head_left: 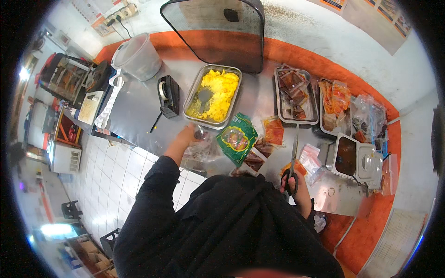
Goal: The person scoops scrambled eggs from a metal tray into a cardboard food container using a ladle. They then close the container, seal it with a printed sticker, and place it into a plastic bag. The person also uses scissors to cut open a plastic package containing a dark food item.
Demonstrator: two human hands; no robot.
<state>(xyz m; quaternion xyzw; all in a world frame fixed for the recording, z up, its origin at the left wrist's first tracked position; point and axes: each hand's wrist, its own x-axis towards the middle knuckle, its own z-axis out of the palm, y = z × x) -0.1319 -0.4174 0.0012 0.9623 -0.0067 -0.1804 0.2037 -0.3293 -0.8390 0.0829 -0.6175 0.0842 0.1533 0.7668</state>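
Note:
My right hand (299, 180) is closed around the black handles of a pair of scissors (295, 148), whose metal blades point away from me. At the table's near edge, my left hand (187, 134) has its fingers closed at the side of a clear plastic bag (200, 148) with something dark at its top. A green packet (237, 139) with a yellow-edged picture lies between my hands. Beside it are an orange sauce sachet (273, 129) and dark brown sachets (256, 160). Close to my right hand lies a pink-and-clear packet (309, 157).
Beyond my left hand stands a metal tray (186, 110) of yellow food with a dark scoop; left of it is a black tape dispenser (168, 96). Sachet-filled trays (317, 116) and a lidded steel container (366, 162) stand right. A mesh cover (213, 32) leans against the wall.

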